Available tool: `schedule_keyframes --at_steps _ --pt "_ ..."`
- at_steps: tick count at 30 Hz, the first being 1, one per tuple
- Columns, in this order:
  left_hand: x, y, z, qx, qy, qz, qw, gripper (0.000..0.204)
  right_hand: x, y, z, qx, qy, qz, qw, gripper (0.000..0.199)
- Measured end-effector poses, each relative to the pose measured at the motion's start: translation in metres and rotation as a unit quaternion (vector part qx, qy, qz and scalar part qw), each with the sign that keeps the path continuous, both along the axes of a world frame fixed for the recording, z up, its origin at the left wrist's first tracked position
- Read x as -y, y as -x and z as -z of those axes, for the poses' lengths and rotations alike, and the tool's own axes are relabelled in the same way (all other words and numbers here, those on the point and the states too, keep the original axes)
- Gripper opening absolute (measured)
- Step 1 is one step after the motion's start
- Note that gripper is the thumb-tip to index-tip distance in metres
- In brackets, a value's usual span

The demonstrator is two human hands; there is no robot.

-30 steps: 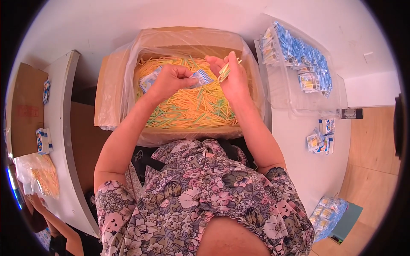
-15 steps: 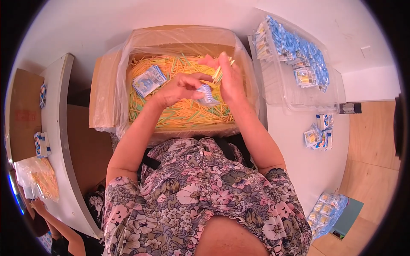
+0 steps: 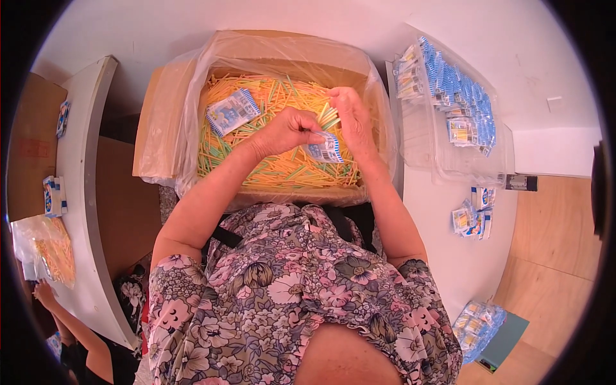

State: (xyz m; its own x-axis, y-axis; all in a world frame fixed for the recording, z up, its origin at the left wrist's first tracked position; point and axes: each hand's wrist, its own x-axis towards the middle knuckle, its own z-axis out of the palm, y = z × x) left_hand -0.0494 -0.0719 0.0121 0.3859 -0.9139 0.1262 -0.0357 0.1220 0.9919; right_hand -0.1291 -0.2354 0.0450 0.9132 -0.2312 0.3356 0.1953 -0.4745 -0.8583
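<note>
Upper centre: a cardboard box lined with clear plastic, filled with yellow, orange and green sticks. A blue-and-white packet lies on the sticks at the box's left. The left hand is curled shut, pinching a small blue-and-white packet at frame centre. The right hand is closed round a bundle of green sticks just above that packet. Upper right: a clear tray holding rows of blue packets on the white bench.

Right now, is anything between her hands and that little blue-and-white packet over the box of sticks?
Nothing visible. The left hand pinches the small packet, and the right hand, holding a few sticks, touches it too, above the lined cardboard box.
</note>
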Motion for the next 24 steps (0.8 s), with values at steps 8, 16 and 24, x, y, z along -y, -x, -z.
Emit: schedule_keyframes --at_steps 8,16,24 --pt "0.001 0.002 0.002 0.082 0.008 -0.043 0.996 0.007 -0.016 -0.003 -0.007 -0.144 0.136 0.039 0.979 0.03" --pt "-0.002 -0.009 0.005 -0.093 -0.013 -0.127 0.987 0.01 0.023 0.001 -0.029 0.016 -0.007 0.165 0.986 0.017" --pt "-0.007 -0.011 -0.008 -0.119 0.002 -0.086 0.989 0.01 0.011 0.002 -0.053 -0.194 -0.235 -0.005 0.952 0.016"
